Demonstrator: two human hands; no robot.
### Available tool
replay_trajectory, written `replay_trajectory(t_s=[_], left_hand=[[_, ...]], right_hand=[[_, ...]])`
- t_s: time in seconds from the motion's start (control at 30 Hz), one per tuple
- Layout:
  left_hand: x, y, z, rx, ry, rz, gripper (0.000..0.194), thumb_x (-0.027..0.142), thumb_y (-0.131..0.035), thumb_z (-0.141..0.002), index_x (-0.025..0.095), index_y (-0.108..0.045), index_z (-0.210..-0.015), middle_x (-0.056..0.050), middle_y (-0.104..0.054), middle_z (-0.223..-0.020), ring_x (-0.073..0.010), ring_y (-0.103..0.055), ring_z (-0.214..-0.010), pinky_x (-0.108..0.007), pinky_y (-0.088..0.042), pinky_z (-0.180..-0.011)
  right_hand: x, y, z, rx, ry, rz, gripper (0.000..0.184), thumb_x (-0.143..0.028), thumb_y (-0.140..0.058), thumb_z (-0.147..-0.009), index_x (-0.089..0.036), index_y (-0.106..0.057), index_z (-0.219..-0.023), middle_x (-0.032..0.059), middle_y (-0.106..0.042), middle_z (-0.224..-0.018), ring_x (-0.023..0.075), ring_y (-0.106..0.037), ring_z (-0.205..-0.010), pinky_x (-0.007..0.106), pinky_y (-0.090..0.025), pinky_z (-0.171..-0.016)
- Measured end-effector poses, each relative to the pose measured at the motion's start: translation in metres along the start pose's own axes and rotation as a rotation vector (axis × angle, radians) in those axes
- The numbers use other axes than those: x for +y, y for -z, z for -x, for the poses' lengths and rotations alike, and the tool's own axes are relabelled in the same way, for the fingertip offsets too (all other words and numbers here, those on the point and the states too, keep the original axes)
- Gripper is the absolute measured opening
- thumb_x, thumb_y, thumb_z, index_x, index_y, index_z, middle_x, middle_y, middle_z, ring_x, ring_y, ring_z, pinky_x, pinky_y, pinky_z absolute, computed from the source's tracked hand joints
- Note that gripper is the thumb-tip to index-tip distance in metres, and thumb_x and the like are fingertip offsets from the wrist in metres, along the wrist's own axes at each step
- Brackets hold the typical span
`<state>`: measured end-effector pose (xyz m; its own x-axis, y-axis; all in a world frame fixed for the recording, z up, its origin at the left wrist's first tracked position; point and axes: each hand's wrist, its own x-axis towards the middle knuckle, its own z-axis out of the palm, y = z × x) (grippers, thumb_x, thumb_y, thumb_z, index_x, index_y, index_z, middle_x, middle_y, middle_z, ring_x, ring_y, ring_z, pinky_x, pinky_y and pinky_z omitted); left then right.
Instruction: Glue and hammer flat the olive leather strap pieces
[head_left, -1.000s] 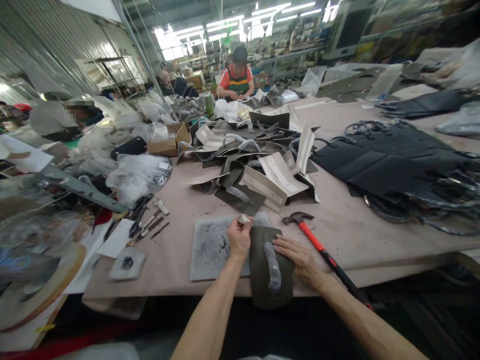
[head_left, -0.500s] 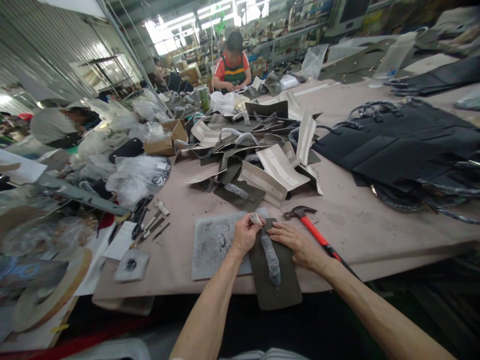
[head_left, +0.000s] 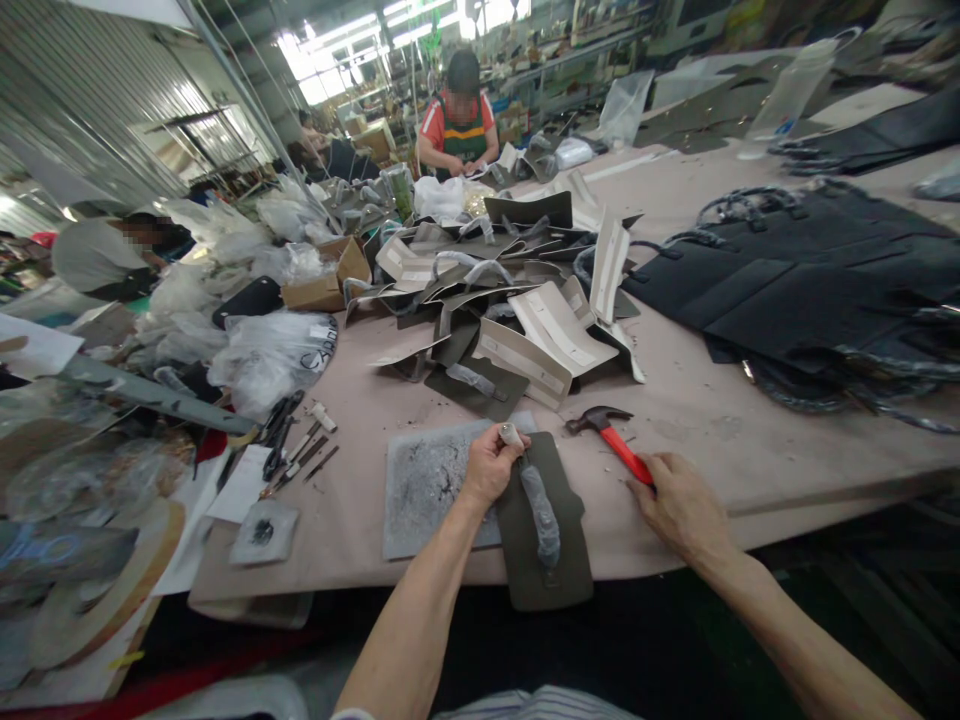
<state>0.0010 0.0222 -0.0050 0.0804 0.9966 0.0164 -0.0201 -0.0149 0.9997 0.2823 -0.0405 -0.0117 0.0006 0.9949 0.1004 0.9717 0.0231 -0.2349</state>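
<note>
My left hand [head_left: 489, 466] is closed around a white-topped punch [head_left: 511, 434], held upright at the upper end of a dark olive bag panel [head_left: 566, 540]. A plastic-wrapped handle [head_left: 541, 515] runs down the middle of that panel. The panel partly covers a grey, scuffed board [head_left: 431, 490] and overhangs the table's near edge. To the right, my right hand [head_left: 686, 505] has its fingers around the handle of a claw hammer [head_left: 622, 452]. The hammer's dark head lies on the table; the lower handle is hidden under my hand.
More panels with wrapped handles [head_left: 495, 300] are heaped beyond the board. Black bags [head_left: 810, 270] cover the table's right side. Several slim tools [head_left: 304, 455] and a small pad [head_left: 264, 532] lie at left, near plastic bags [head_left: 274, 355]. A co-worker [head_left: 459, 120] sits across the table.
My right hand has left the panel, moved right and closed on the hammer handle. My left hand keeps the punch at the panel's upper end.
</note>
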Motion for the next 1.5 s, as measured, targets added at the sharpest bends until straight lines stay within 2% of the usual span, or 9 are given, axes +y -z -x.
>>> replay_trajectory(t_s=[0.1,0.37,0.57,0.67,0.77,0.93,1.0,1.17,1.5], left_hand=[[0.002,0.000,-0.001,-0.013,0.000,-0.034,0.015,0.027,-0.071,-0.083,0.017,-0.067,-0.093,-0.006,-0.075,-0.088,-0.0183,-0.071,-0.085,-0.031,-0.055,-0.085],[0.012,-0.001,0.001,-0.071,-0.082,-0.228,0.007,0.020,-0.062,-0.084,0.018,-0.069,-0.085,-0.002,-0.074,-0.082,-0.0172,-0.067,-0.079,-0.026,-0.052,-0.077],[0.008,-0.002,0.005,-0.082,-0.148,-0.292,0.011,0.016,-0.060,-0.085,0.019,-0.071,-0.087,-0.002,-0.074,-0.084,-0.0179,-0.067,-0.080,-0.027,-0.051,-0.077],[0.007,-0.002,0.006,-0.061,-0.152,-0.314,0.012,0.013,-0.061,-0.083,0.018,-0.071,-0.087,-0.001,-0.073,-0.080,-0.0173,-0.066,-0.076,-0.027,-0.051,-0.074],[0.008,-0.002,0.007,-0.057,-0.147,-0.319,0.012,0.012,-0.061,-0.082,0.018,-0.071,-0.085,-0.001,-0.072,-0.078,-0.0168,-0.065,-0.073,-0.027,-0.051,-0.073],[0.009,-0.003,0.008,-0.081,-0.171,-0.308,0.013,0.013,-0.060,-0.085,0.018,-0.071,-0.088,-0.003,-0.074,-0.084,-0.0178,-0.067,-0.080,-0.027,-0.052,-0.077],[0.007,-0.002,0.007,-0.079,-0.170,-0.320,0.013,0.012,-0.060,-0.084,0.018,-0.071,-0.089,-0.002,-0.074,-0.084,-0.0178,-0.068,-0.080,-0.027,-0.052,-0.077],[0.003,-0.002,0.005,-0.088,-0.175,-0.374,0.015,0.012,-0.062,-0.081,0.017,-0.072,-0.090,-0.001,-0.072,-0.080,-0.0171,-0.066,-0.075,-0.027,-0.051,-0.074],[0.001,-0.001,0.006,-0.085,-0.162,-0.314,0.013,0.015,-0.064,-0.081,0.017,-0.073,-0.090,-0.002,-0.075,-0.086,-0.0176,-0.068,-0.081,-0.027,-0.052,-0.076]], right_hand=[[-0.001,0.006,-0.007,-0.118,-0.130,-0.091,0.025,-0.033,-0.052,-0.091,-0.016,-0.064,-0.106,0.0141,-0.065,-0.097,0.0246,-0.062,-0.080,0.036,-0.049,-0.067],[-0.046,0.059,-0.017,-0.581,-0.522,-1.107,0.015,-0.038,-0.051,-0.085,-0.023,-0.050,-0.085,-0.0049,-0.047,-0.062,0.0100,-0.039,-0.042,0.024,-0.036,-0.039],[-0.081,0.094,-0.011,-0.051,-0.011,-0.707,0.034,-0.052,-0.039,-0.096,-0.024,-0.045,-0.078,-0.0018,-0.049,-0.056,0.0129,-0.044,-0.047,0.026,-0.030,-0.047],[-0.085,0.099,-0.018,-0.086,0.190,-0.403,0.029,-0.046,-0.042,-0.095,-0.024,-0.046,-0.078,-0.0001,-0.049,-0.054,0.0125,-0.038,-0.044,0.030,-0.020,-0.048],[-0.090,0.124,-0.027,-0.142,0.264,-0.304,0.027,-0.043,-0.044,-0.095,-0.024,-0.045,-0.076,-0.0012,-0.047,-0.051,0.0109,-0.031,-0.040,0.030,-0.015,-0.048],[-0.107,0.167,-0.030,0.407,0.145,-0.559,0.033,-0.051,-0.034,-0.101,-0.025,-0.047,-0.085,-0.0009,-0.052,-0.059,0.0128,-0.046,-0.047,0.027,-0.030,-0.051],[-0.108,0.155,-0.025,0.402,0.137,-0.545,0.035,-0.051,-0.033,-0.101,-0.024,-0.046,-0.084,-0.0002,-0.052,-0.058,0.0135,-0.045,-0.047,0.027,-0.031,-0.051],[-0.091,0.101,-0.014,-0.304,0.204,-0.196,0.031,-0.043,-0.039,-0.099,-0.022,-0.050,-0.080,0.0012,-0.052,-0.056,0.0143,-0.043,-0.045,0.030,-0.019,-0.051],[-0.037,0.037,-0.017,-0.410,-0.113,-0.036,0.035,-0.034,-0.033,-0.102,-0.012,-0.060,-0.101,0.0118,-0.066,-0.080,0.0232,-0.062,-0.071,0.032,-0.040,-0.063]])
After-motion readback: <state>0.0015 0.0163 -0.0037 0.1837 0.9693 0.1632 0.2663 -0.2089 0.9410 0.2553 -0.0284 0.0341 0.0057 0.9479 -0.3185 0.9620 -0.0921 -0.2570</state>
